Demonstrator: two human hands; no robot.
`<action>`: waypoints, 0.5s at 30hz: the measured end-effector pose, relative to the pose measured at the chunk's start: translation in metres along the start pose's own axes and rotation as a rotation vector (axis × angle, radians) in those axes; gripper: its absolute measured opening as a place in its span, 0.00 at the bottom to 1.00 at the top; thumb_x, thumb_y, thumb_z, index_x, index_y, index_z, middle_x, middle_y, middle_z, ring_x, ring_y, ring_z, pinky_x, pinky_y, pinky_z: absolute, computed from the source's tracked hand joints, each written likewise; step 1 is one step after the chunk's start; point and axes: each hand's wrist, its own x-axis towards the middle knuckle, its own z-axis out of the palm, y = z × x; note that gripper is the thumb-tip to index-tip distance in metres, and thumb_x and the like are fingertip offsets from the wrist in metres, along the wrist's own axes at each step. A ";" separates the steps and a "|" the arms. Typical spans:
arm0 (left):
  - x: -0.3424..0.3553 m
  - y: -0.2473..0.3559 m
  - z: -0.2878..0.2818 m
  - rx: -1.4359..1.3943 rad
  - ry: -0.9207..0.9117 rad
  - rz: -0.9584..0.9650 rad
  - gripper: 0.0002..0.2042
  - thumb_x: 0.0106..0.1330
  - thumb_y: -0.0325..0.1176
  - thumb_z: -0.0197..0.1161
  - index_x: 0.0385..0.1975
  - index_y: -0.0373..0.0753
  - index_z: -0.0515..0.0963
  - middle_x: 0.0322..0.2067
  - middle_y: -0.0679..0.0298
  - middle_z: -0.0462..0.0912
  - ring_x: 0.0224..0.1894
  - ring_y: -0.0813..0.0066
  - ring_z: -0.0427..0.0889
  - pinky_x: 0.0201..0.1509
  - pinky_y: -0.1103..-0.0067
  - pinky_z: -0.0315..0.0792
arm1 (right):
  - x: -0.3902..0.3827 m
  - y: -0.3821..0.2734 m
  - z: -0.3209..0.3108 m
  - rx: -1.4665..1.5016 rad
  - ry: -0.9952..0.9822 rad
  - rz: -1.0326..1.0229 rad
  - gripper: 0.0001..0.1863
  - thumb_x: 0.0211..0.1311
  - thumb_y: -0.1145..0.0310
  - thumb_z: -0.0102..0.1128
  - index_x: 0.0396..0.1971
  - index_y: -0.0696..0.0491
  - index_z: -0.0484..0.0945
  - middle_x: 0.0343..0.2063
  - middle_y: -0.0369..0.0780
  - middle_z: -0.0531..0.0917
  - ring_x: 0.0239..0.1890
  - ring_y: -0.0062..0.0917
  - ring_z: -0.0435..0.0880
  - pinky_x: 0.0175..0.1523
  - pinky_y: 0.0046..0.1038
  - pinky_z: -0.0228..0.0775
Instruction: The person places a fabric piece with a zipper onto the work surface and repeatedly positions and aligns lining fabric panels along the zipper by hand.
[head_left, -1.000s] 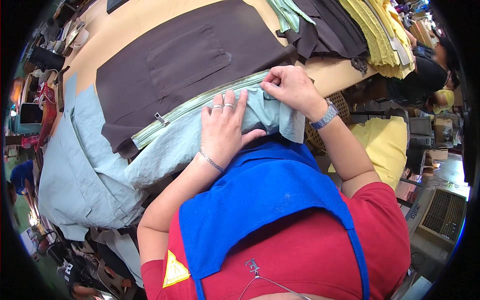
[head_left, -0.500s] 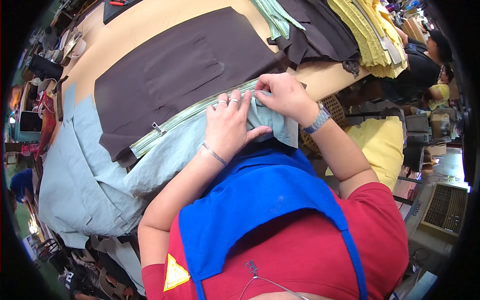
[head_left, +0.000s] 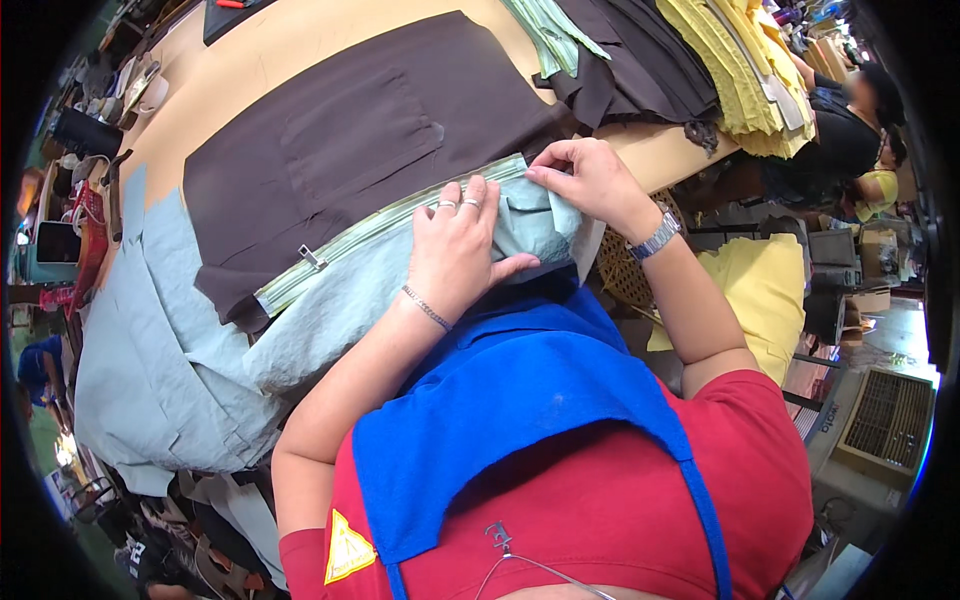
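Note:
A dark brown fabric panel (head_left: 250,190) with a pocket-like patch lies flat on the table. Along its near edge runs a pale green zipper (head_left: 375,228), its metal slider (head_left: 312,258) toward the left end. Light blue-green fabric (head_left: 330,315) meets the zipper's near side and drapes off the table edge. My left hand (head_left: 452,245) rests on the zipper and this fabric, fingers stretched out and thumb spread. At the zipper's right end, my right hand (head_left: 598,185) pinches the fabric's upper edge between thumb and forefinger.
Stacked dark brown pieces (head_left: 645,65), more green zippers (head_left: 555,35) and folded yellow fabric (head_left: 730,70) lie on the table (head_left: 640,155) at the far right. Yellow cloth (head_left: 755,290) sits beside me on the right. A person (head_left: 840,130) stands beyond. Red-handled pliers (head_left: 235,4) are at the far left.
My right hand has shifted slightly right to the corner, and the zipper's right end now shows. My left hand has stayed nearly in place on the fabric.

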 end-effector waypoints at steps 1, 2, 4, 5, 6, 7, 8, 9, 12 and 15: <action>0.000 0.000 0.000 -0.006 0.001 0.002 0.50 0.53 0.74 0.64 0.63 0.32 0.75 0.61 0.55 0.78 0.60 0.60 0.76 0.50 0.66 0.72 | 0.001 0.001 0.001 0.001 -0.001 0.000 0.13 0.61 0.63 0.72 0.37 0.59 0.90 0.30 0.48 0.90 0.33 0.34 0.91 0.43 0.32 0.81; 0.000 -0.001 0.001 -0.006 0.000 0.001 0.50 0.53 0.74 0.64 0.63 0.32 0.75 0.61 0.55 0.78 0.60 0.60 0.76 0.50 0.66 0.72 | 0.001 0.000 0.001 -0.020 -0.005 0.009 0.13 0.61 0.63 0.72 0.36 0.59 0.90 0.30 0.48 0.90 0.33 0.34 0.91 0.42 0.32 0.81; 0.000 -0.001 0.001 -0.001 0.006 0.007 0.50 0.53 0.74 0.65 0.63 0.32 0.75 0.61 0.55 0.78 0.60 0.60 0.76 0.50 0.66 0.72 | 0.001 0.002 0.001 -0.041 -0.009 0.019 0.13 0.60 0.63 0.72 0.36 0.59 0.90 0.30 0.48 0.90 0.32 0.33 0.91 0.42 0.32 0.81; 0.000 0.000 0.001 -0.001 0.005 0.008 0.50 0.53 0.74 0.65 0.63 0.32 0.75 0.61 0.55 0.78 0.60 0.60 0.76 0.50 0.66 0.72 | 0.002 0.005 0.002 -0.034 -0.021 0.032 0.13 0.62 0.64 0.72 0.36 0.60 0.89 0.29 0.45 0.89 0.32 0.27 0.88 0.41 0.29 0.79; 0.000 0.000 0.001 0.002 0.003 0.004 0.50 0.53 0.74 0.65 0.63 0.32 0.75 0.61 0.55 0.78 0.60 0.60 0.76 0.50 0.66 0.72 | 0.002 0.006 0.003 -0.027 -0.032 0.044 0.13 0.63 0.64 0.73 0.37 0.60 0.89 0.28 0.43 0.89 0.31 0.20 0.84 0.40 0.27 0.77; -0.001 0.000 0.001 0.006 0.001 0.001 0.50 0.53 0.74 0.65 0.63 0.33 0.75 0.61 0.55 0.78 0.60 0.60 0.76 0.50 0.65 0.72 | 0.003 0.007 0.003 -0.026 -0.031 0.046 0.13 0.63 0.64 0.73 0.37 0.60 0.89 0.28 0.43 0.89 0.31 0.20 0.84 0.40 0.27 0.77; -0.001 0.001 0.001 0.006 -0.001 0.002 0.50 0.53 0.74 0.65 0.63 0.33 0.75 0.61 0.55 0.78 0.60 0.60 0.76 0.50 0.65 0.72 | 0.003 0.008 0.004 -0.032 -0.027 0.043 0.13 0.62 0.64 0.73 0.36 0.61 0.89 0.27 0.43 0.89 0.31 0.20 0.84 0.40 0.27 0.77; 0.000 0.001 0.001 -0.001 -0.007 -0.003 0.50 0.53 0.74 0.65 0.64 0.33 0.75 0.61 0.55 0.78 0.60 0.61 0.76 0.50 0.65 0.72 | 0.004 0.008 0.004 -0.038 -0.023 0.039 0.13 0.62 0.65 0.73 0.36 0.61 0.89 0.27 0.43 0.89 0.30 0.20 0.84 0.39 0.27 0.77; 0.000 0.002 -0.001 -0.002 -0.010 -0.005 0.50 0.53 0.74 0.65 0.64 0.33 0.75 0.61 0.55 0.78 0.60 0.61 0.76 0.50 0.66 0.72 | 0.005 0.008 0.004 -0.048 -0.002 0.029 0.15 0.56 0.61 0.71 0.34 0.58 0.90 0.29 0.48 0.90 0.31 0.36 0.90 0.41 0.34 0.80; 0.001 0.002 -0.001 0.001 -0.003 0.004 0.50 0.52 0.74 0.65 0.64 0.33 0.75 0.61 0.56 0.78 0.60 0.61 0.76 0.49 0.66 0.72 | 0.007 0.012 0.007 -0.090 0.037 -0.007 0.14 0.56 0.61 0.70 0.32 0.57 0.90 0.29 0.48 0.89 0.33 0.39 0.90 0.42 0.36 0.81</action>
